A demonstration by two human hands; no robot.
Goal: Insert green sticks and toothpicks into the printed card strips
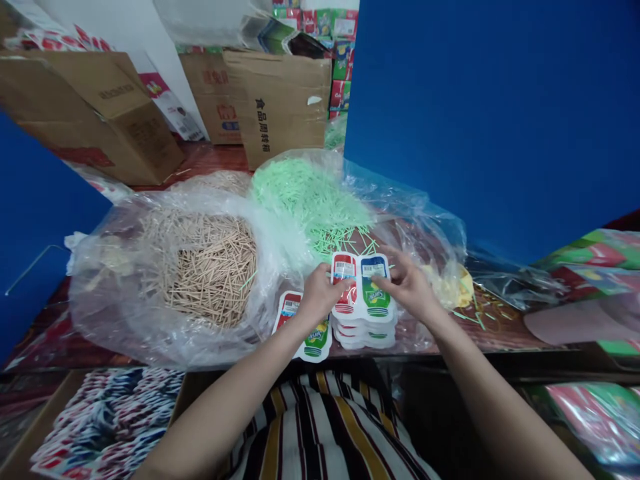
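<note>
A flat twin packet (358, 287), one half red and the other green with a Sprite label, lies on top of a stack of like packets (367, 339). My left hand (323, 293) grips its left edge with the thumb across the red half. On the other side, my right hand (411, 288) pinches the right edge, thumb on the green half; its other fingers are partly behind the packet. Another twin packet (316, 341) lies just left of the stack, partly under my left wrist.
Clear plastic bags spread over the table hold thin brown sticks (215, 267) and thin green sticks (300, 193). Cardboard boxes (285, 107) stand behind. Blue panels (490, 120) flank both sides. A box of packets (115, 420) sits below the table's front edge at left.
</note>
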